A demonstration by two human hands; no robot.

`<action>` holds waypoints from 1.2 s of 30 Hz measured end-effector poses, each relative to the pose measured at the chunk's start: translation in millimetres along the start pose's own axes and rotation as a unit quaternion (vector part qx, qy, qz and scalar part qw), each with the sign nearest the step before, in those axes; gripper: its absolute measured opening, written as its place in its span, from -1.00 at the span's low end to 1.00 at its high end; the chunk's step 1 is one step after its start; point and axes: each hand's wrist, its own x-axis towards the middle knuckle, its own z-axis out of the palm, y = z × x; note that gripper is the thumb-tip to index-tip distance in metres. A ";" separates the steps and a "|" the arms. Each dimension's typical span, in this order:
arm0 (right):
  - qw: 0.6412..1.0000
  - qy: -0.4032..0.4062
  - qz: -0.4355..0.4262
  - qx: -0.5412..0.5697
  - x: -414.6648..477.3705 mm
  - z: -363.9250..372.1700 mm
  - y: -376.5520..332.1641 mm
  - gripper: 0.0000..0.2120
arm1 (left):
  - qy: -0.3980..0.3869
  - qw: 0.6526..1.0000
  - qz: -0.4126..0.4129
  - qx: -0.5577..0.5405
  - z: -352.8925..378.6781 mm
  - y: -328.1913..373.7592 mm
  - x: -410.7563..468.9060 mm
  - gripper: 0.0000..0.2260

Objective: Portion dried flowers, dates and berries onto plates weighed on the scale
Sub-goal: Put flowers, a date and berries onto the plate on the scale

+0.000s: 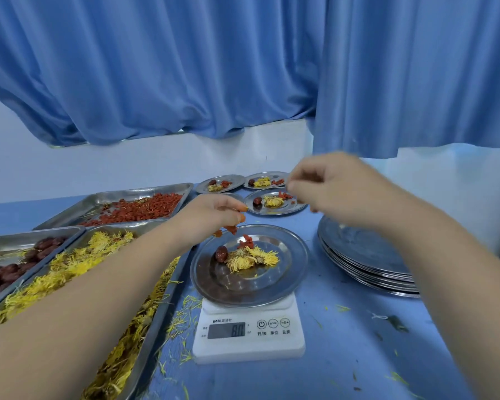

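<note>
Pinching berries (231, 229) | left hand (214, 215) grips them above plate (286, 272) on scale (248, 333), date (221, 253) and flower (251, 259) already there | right hand (329, 189) raised apart, blurred, grip unclear | risk: released near rim, berries may bounce onto table (344, 356)

Writing on the scale (248, 330) only

Its grey display (226, 330) shows the digits 8 and 0, probably 8.0; the small marks beside it are too fine to read. Above stands a brand line (225, 321) starting "B" with Chinese characters, blurred. Three round buttons (273, 323) carry a power sign, "g/oz" and "→0←", captioned 开/关, 单位, 去皮.
</note>
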 end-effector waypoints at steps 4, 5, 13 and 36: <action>0.999 -0.030 0.015 -0.036 -41.9 23.4 34.6 -0.89 | 0.034 0.999 -0.019 -0.003 9.3 -2.9 5.7 -0.72; 0.999 -0.023 0.015 -0.032 -50.5 27.1 42.6 -0.89 | 0.041 0.999 -0.023 -0.002 11.9 -3.7 7.6 -0.69; 0.998 0.015 -0.032 -0.054 -66.2 33.6 54.2 -0.87 | 0.041 0.999 -0.020 -0.006 22.5 0.3 16.3 -0.59; 0.996 -0.010 -0.024 -0.087 -71.4 42.6 55.6 -0.86 | 0.051 0.900 -0.102 -0.421 19.0 9.7 -11.8 -0.80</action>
